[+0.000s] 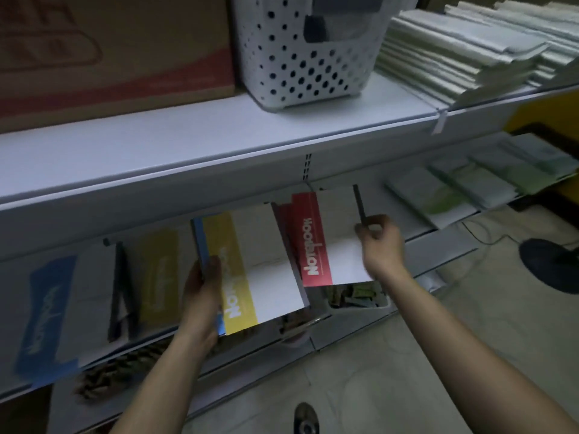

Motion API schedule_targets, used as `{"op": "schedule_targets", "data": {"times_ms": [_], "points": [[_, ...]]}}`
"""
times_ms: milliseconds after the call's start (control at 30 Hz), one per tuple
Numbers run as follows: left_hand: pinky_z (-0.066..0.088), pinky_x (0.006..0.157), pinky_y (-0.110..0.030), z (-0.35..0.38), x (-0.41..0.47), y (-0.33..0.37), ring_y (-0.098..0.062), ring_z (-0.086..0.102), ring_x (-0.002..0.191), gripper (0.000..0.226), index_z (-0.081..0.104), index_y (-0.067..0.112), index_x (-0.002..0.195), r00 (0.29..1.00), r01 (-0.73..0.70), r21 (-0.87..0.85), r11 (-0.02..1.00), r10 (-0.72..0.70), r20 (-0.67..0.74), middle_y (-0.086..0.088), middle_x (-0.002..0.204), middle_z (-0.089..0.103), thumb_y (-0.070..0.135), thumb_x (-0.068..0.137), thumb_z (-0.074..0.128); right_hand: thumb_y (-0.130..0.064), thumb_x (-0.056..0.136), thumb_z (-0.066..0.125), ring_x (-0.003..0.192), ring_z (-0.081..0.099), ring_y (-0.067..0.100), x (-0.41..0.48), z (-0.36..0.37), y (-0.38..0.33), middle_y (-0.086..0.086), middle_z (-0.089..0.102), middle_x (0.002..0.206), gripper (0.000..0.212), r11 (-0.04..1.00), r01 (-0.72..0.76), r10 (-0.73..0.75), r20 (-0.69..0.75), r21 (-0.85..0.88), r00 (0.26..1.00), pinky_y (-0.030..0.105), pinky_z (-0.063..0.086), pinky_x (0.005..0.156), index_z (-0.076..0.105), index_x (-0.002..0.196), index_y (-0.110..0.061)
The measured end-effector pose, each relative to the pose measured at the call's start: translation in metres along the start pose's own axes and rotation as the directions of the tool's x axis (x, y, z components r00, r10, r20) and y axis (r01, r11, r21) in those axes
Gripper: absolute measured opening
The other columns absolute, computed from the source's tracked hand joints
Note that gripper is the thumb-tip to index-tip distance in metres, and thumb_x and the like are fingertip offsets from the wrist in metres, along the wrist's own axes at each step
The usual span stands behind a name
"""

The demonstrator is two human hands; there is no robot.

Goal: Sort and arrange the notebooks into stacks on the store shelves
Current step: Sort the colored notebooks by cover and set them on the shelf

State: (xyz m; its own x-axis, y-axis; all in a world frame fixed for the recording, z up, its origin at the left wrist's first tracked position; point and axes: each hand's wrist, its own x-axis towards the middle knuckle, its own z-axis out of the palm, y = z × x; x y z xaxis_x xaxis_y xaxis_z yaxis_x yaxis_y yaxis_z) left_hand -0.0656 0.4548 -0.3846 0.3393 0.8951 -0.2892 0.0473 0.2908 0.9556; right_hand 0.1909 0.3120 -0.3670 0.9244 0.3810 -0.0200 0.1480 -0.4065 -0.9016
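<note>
My left hand [203,289] is gripping the yellow notebook [266,264] by its left edge, fingers curled round it. My right hand [382,245] is pinching the right edge of the red notebook [332,233] just beside it, and I am holding both just under the white shelf [156,145].

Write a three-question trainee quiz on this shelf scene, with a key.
1. True or false: the left hand holds the yellow notebook.
2. Which notebook does the right hand pinch? A blue; B red notebook; C green.
3. Name what stands right of the cardboard box on the upper shelf.
Key: 1 true; 2 B; 3 the white perforated basket.
</note>
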Motion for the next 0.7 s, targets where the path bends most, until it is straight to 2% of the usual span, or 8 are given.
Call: {"op": "schedule_targets", "data": {"times_ms": [100,233,267,367,433,533,633,700], "points": [[0.030,0.101,-0.026,0.018,-0.001,-0.003,-0.018,0.039,0.145,0.052,0.040,0.019,0.156,0.999,-0.001,-0.006,1.000,0.000,-0.049,0.001,0.158,0.043,0.041,0.108,0.044,-0.028,0.097,0.063,0.086,0.060,0.022,0.042,-0.005,0.008,0.003,0.063,0.105,0.018,0.993,0.016,-0.009,0.064,-0.117,0.998,0.029,0.046,0.071,0.059,0.111,-0.018],[0.029,0.100,-0.025,0.037,0.001,-0.003,-0.007,0.042,0.130,0.050,0.043,0.017,0.154,0.996,-0.004,-0.012,1.000,0.003,-0.091,0.001,0.153,0.048,0.039,0.109,0.043,-0.032,0.098,0.062,0.075,0.056,0.015,0.077,0.006,0.014,0.002,0.061,0.101,0.023,0.964,0.066,-0.028,0.148,-0.258,0.989,0.023,0.040,0.056,0.062,0.114,-0.016],[0.029,0.101,-0.025,0.041,0.001,-0.003,-0.008,0.043,0.131,0.049,0.044,0.016,0.153,0.995,-0.009,-0.006,1.000,0.008,-0.101,0.002,0.150,0.049,0.039,0.109,0.043,-0.033,0.097,0.062,0.075,0.055,0.015,0.082,0.010,0.016,0.003,0.062,0.101,0.023,0.957,0.070,-0.027,0.153,-0.283,0.988,0.022,0.039,0.054,0.063,0.114,-0.016],[0.031,0.100,-0.025,0.049,0.006,-0.003,-0.008,0.046,0.128,0.047,0.046,0.018,0.151,0.991,-0.020,-0.020,1.000,0.017,-0.133,0.009,0.135,0.050,0.037,0.109,0.044,-0.037,0.095,0.064,0.075,0.056,0.016,0.092,0.018,0.022,0.004,0.067,0.106,0.025,0.917,0.075,-0.026,0.129,-0.392,0.991,0.024,0.043,0.059,0.064,0.113,-0.020],[0.032,0.098,-0.024,0.054,0.007,-0.001,-0.006,0.046,0.120,0.041,0.049,0.022,0.147,0.989,-0.025,-0.038,0.999,0.019,-0.148,0.011,0.130,0.052,0.035,0.109,0.046,-0.038,0.094,0.065,0.086,0.061,0.022,0.091,0.019,0.024,0.006,0.064,0.114,0.031,0.889,0.104,-0.067,0.096,-0.445,0.993,0.028,0.045,0.068,0.062,0.119,-0.020],[0.035,0.094,-0.023,0.059,0.008,0.000,-0.005,0.049,0.113,0.026,0.050,0.031,0.134,0.990,-0.032,-0.035,0.999,0.027,-0.139,0.017,0.118,0.056,0.034,0.109,0.046,-0.038,0.097,0.060,0.090,0.060,0.018,0.070,0.023,0.011,0.003,0.060,0.113,0.030,0.930,0.206,-0.175,0.127,-0.305,0.976,0.026,0.043,0.068,0.059,0.121,-0.021],[0.040,0.082,-0.015,0.054,0.010,-0.005,0.001,0.057,0.103,0.018,0.054,0.034,0.124,0.990,-0.043,-0.021,0.999,0.040,-0.133,0.027,0.110,0.060,0.033,0.107,0.051,-0.042,0.099,0.058,0.080,0.065,0.005,0.024,0.036,-0.016,-0.007,0.067,0.093,0.023,0.975,0.221,-0.189,0.402,-0.033,0.896,0.020,0.047,0.064,0.060,0.111,-0.023],[0.041,0.078,-0.010,0.044,0.008,-0.007,0.010,0.058,0.101,0.015,0.056,0.037,0.119,0.989,-0.056,0.000,0.998,0.056,-0.133,0.028,0.107,0.062,0.032,0.106,0.054,-0.039,0.095,0.064,0.075,0.063,0.000,-0.006,0.050,-0.026,-0.007,0.067,0.085,0.019,0.974,0.221,-0.212,0.494,0.041,0.843,0.019,0.048,0.063,0.061,0.098,-0.021]]}}
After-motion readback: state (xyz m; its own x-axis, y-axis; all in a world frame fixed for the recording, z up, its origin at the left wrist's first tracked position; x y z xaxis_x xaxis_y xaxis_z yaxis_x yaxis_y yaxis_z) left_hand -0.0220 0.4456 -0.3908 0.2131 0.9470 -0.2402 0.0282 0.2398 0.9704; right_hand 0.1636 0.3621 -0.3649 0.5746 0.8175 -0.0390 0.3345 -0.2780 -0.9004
